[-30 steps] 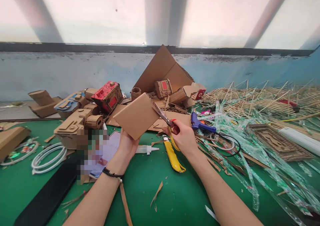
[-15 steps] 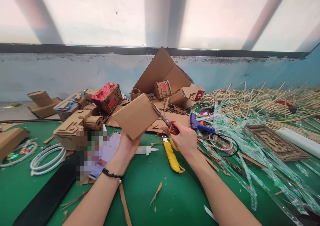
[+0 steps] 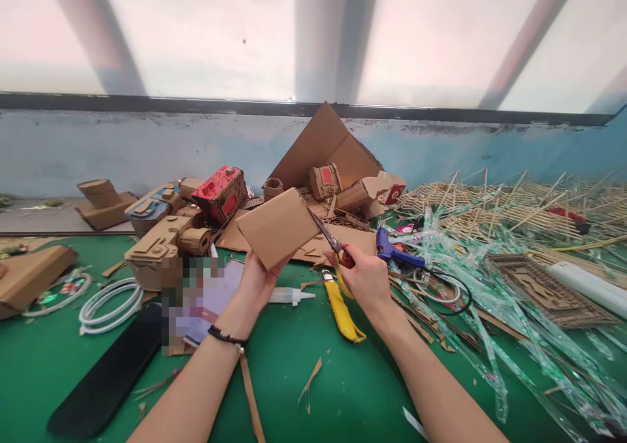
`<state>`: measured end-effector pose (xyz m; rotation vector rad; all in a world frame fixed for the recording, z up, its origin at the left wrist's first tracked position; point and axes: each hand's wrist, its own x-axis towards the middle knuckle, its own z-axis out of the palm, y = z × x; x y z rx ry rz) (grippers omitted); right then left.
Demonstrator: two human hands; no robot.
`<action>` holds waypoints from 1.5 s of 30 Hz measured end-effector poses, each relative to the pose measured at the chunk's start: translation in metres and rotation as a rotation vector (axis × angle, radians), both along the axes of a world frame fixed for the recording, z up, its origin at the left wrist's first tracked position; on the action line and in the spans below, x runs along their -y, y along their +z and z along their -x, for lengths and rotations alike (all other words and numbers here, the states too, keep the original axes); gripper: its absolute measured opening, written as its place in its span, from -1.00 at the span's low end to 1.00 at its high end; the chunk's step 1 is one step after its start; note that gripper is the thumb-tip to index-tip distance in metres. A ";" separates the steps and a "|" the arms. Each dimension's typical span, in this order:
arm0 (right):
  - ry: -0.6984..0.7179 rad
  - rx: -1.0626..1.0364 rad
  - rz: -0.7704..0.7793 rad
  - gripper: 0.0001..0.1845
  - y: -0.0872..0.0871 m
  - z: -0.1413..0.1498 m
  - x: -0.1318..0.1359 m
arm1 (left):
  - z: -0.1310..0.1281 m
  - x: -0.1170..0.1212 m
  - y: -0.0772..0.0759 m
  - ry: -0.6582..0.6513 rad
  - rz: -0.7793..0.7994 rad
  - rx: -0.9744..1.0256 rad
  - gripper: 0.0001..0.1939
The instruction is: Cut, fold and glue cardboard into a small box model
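My left hand (image 3: 259, 279) grips a flat piece of brown cardboard (image 3: 279, 227) from below, its plain face tilted toward me. In my right hand (image 3: 365, 276) is a pair of scissors (image 3: 330, 237) with red and yellow handles, my fingers wrapped through them. The blades lie along the cardboard's right edge; whether they are parted there I cannot tell. Below my right hand a yellow utility knife (image 3: 344, 312) lies on the green table. A clear plastic bottle with a nozzle (image 3: 292, 296) lies just right of my left hand.
Cardboard models, among them a camera shape (image 3: 159, 247) and a red box (image 3: 223, 195), sit at the back left. A blue glue gun (image 3: 396, 252), plastic strips (image 3: 480, 319) and thin sticks (image 3: 455, 198) spread rightward. A coiled white tube (image 3: 110, 306) and black slab (image 3: 110, 377) lie left.
The whole view has shifted slightly, so everything appears a little further right and mostly lower. Both hands keep their hold on the cardboard and scissors, with the blades still at its right edge.
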<state>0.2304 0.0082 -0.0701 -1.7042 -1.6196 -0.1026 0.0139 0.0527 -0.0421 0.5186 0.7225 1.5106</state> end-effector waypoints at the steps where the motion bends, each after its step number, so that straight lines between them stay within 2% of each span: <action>1: 0.006 -0.013 0.016 -0.18 0.000 -0.001 0.000 | 0.001 0.000 0.001 0.003 0.004 -0.005 -0.69; 6: 0.111 -0.154 0.102 -0.36 0.006 -0.003 0.000 | 0.002 0.003 0.001 -0.025 0.000 -0.077 -0.54; 11: 0.138 -0.225 0.107 -0.40 0.010 -0.005 0.001 | 0.000 0.005 -0.003 -0.037 0.000 -0.145 -0.44; 17: 0.139 -0.184 0.119 -0.46 0.012 -0.006 0.001 | 0.003 -0.002 -0.009 -0.013 -0.005 -0.139 -0.49; 22: 0.139 -0.205 0.104 -0.44 0.010 -0.005 0.000 | 0.001 -0.001 -0.011 -0.025 -0.011 -0.139 -0.48; 32: 0.047 -0.196 0.075 -0.40 0.010 -0.003 0.002 | -0.002 0.004 -0.009 -0.046 0.006 -0.133 -0.47; 37: -0.010 -0.108 0.014 -0.32 0.008 -0.002 0.002 | -0.004 0.004 -0.007 -0.038 0.007 -0.122 -0.49; 45: 0.018 -0.097 -0.028 -0.18 0.008 -0.001 0.002 | -0.004 0.003 -0.007 -0.038 -0.006 -0.118 -0.51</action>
